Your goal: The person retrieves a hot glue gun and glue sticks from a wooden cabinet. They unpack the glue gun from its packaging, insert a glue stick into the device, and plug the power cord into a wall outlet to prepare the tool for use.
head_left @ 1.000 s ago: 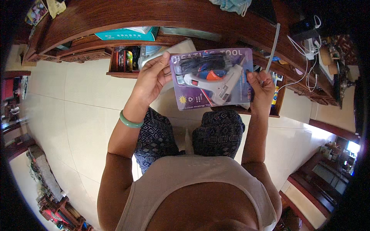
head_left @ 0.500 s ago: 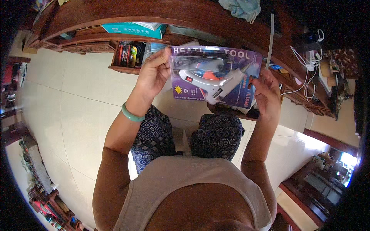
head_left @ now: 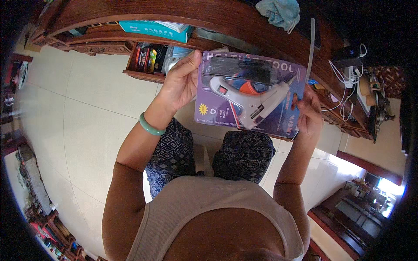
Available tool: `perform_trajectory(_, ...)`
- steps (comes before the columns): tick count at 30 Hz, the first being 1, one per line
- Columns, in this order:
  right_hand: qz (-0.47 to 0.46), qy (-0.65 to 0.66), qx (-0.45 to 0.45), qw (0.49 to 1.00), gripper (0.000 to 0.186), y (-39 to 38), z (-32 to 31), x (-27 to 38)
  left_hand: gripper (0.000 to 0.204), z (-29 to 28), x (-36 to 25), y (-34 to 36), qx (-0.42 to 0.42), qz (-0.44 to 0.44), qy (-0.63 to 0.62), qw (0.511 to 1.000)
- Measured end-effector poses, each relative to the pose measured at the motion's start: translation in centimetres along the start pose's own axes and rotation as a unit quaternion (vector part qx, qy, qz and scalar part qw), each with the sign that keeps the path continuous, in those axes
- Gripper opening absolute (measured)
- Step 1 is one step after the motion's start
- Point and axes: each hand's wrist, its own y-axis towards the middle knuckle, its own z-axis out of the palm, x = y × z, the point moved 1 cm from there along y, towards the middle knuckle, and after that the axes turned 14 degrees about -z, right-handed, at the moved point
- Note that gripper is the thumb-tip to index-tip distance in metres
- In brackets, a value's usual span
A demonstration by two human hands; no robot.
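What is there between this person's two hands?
In the head view, a purple package spans the gap between the left hand and the right hand, gripped near both sides. Inside it sits a white gun-shaped tool.

Hands and blister pack — items counted
Two hands: one left hand (head_left: 179, 85), one right hand (head_left: 310, 115). One purple blister pack (head_left: 204, 90), enclosing one white gun-shaped tool (head_left: 250, 101) with one red switch (head_left: 222, 90); one yellow starburst (head_left: 203, 109) on the card. One green bracelet (head_left: 151, 126). Two patterned trouser legs (head_left: 174, 148). One teal box (head_left: 152, 31). One light-blue cloth (head_left: 280, 14). One pale flat strip (head_left: 311, 48). White cables (head_left: 347, 78) — several, tangled, exact number unreadable.
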Motion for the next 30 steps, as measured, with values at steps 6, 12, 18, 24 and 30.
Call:
perform_trajectory(6, -0.083, -0.179, 0.002, 0.98, 0.041, 0.8, 2.3, 0.0, 0.042, 0.4, 1.5, 0.1, -0.225, 0.01, 0.104, 0.969)
perform_trajectory(12, -0.144, -0.314, -0.015, 0.939, 0.038, 1.6, 4.4, 0.0, 0.063, 2.4, 0.9, -1.7, -0.097, -0.078, -0.089, 0.988)
perform_trajectory(18, -0.319, -0.362, 0.014, 0.876, 0.046, 2.6, 3.3, -0.1, 0.051, 2.2, 0.1, -1.3, -0.004, 0.013, -0.139, 0.99)
perform_trajectory(24, -0.26, -0.232, -0.111, 0.931, 0.024, 2.8, 2.8, -1.4, 0.051, 2.7, 0.5, -1.6, -0.009, 0.042, -0.038, 0.998)
perform_trajectory(30, -0.18, -0.214, -0.144, 0.949, 0.022, 2.1, 2.5, -1.5, 0.042, 3.3, 0.8, -1.3, -0.068, 0.122, 0.116, 0.983)
